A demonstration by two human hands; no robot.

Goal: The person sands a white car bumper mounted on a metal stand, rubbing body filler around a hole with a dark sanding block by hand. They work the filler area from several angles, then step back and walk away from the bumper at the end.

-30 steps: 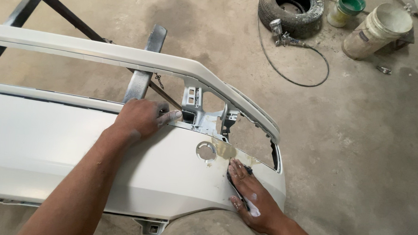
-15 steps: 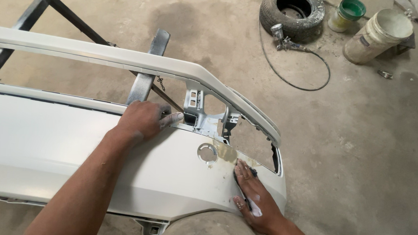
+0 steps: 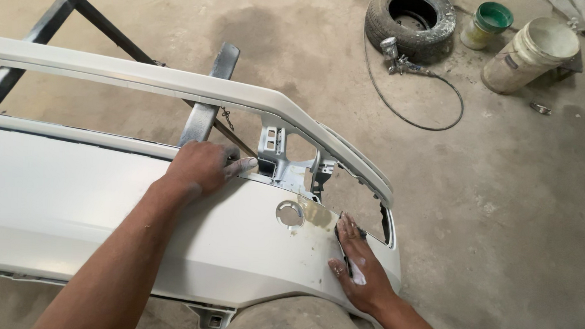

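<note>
We find a white car bumper [image 3: 109, 203] lying across the left and centre of the frame, propped on a dark metal stand [image 3: 207, 103] whose bars show through the upper opening, evidently so that the panel sits at working height; the left hand [image 3: 198, 168] rests at the centre on the bumper's upper edge, fingers curled over it and closed on that edge, apparently to steady the panel; the right hand [image 3: 357, 267] lies flat at lower centre right, fingers together and stretched out, pressing a dark sanding pad [image 3: 343, 241] against the surface just beside a round hole [image 3: 290, 214] and a yellowish filler patch [image 3: 317, 214]; whether the thumb grips the pad we cannot tell. On the concrete floor [image 3: 511, 211], well apart at the upper right, we note an old tyre [image 3: 411, 23], a spray gun [image 3: 395, 54] with its hose, a green-lidded jar [image 3: 487, 23] and a white bucket [image 3: 530, 53].
</note>
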